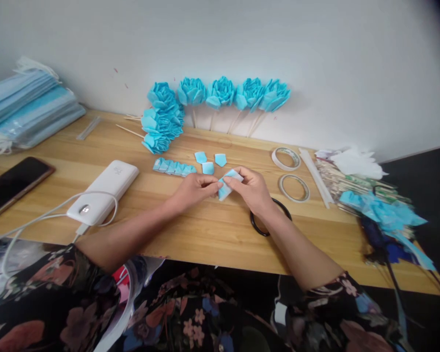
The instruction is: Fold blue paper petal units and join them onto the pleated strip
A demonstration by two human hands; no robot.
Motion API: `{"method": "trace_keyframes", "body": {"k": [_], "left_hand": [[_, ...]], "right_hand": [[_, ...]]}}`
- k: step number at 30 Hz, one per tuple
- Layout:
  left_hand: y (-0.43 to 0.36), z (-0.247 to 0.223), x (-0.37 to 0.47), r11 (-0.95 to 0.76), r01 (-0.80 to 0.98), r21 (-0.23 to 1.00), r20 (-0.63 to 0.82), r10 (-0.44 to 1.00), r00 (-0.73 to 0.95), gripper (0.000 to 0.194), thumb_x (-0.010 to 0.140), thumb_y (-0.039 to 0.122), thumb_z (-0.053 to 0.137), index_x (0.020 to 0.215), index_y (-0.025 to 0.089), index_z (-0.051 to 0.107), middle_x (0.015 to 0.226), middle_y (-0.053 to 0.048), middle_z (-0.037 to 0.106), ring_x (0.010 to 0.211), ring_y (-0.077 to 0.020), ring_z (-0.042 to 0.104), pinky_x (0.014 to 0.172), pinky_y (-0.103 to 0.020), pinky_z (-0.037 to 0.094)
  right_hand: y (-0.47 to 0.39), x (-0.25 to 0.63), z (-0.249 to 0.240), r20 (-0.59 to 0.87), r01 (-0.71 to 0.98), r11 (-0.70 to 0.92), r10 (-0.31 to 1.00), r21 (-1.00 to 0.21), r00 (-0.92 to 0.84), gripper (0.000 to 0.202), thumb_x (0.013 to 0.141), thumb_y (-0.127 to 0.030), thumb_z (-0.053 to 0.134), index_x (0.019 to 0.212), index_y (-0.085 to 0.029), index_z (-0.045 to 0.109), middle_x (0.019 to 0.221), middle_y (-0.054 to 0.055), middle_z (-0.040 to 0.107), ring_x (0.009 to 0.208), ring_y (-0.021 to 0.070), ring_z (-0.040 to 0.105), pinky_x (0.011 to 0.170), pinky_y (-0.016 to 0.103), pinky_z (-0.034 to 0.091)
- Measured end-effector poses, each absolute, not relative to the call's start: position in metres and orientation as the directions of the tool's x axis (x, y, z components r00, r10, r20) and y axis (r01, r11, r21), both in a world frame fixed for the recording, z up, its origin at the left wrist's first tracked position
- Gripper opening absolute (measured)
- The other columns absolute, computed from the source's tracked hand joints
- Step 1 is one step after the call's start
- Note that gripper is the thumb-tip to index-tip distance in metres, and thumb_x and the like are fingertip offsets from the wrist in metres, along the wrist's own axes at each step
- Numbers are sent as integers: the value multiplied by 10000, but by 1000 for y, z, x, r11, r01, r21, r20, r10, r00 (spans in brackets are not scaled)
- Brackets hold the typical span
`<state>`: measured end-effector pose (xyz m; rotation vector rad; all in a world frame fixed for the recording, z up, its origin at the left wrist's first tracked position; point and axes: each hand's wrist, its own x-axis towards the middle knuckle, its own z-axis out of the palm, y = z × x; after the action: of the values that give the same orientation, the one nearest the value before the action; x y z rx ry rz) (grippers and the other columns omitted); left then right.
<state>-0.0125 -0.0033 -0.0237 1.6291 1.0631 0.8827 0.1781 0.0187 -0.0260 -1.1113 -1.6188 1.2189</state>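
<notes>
Between my hands is a small blue-and-white piece of mask fabric (225, 191), folded or partly rolled. My left hand (193, 191) pinches its left edge between thumb and finger. On its upper right side, my right hand (252, 188) grips it with the thumb on top. Just beyond lie a few cut blue petal pieces (207, 168), and a row of folded blue petals (173, 167) rests to their left. Finished blue flowers on thin wooden sticks (220, 93) lean along the wall, with more flowers (161, 120) heaped at the left end of that line.
On the left are a stack of blue face masks (33, 110), a phone (14, 183) and a white power bank (102, 190) with its cable. Tape rolls (294, 188), a black ring (253, 226), white glue sticks (317, 178) and a pile of sticks and blue scraps (383, 210) lie right.
</notes>
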Motion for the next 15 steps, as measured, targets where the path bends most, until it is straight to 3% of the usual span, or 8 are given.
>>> {"method": "trace_keyframes", "body": {"k": [15], "left_hand": [[-2,-23,-12,-129,234,964,52,950,309,340,841,362,592,568,159,594,529,25,525,520,-81,420,511,-233,287]], "right_hand": [[19,180,-28,123,179,182,946,-967,-300,232,826,-458,709,841,-227,709,753,-17,664,683,135,581,674,283,487]]}}
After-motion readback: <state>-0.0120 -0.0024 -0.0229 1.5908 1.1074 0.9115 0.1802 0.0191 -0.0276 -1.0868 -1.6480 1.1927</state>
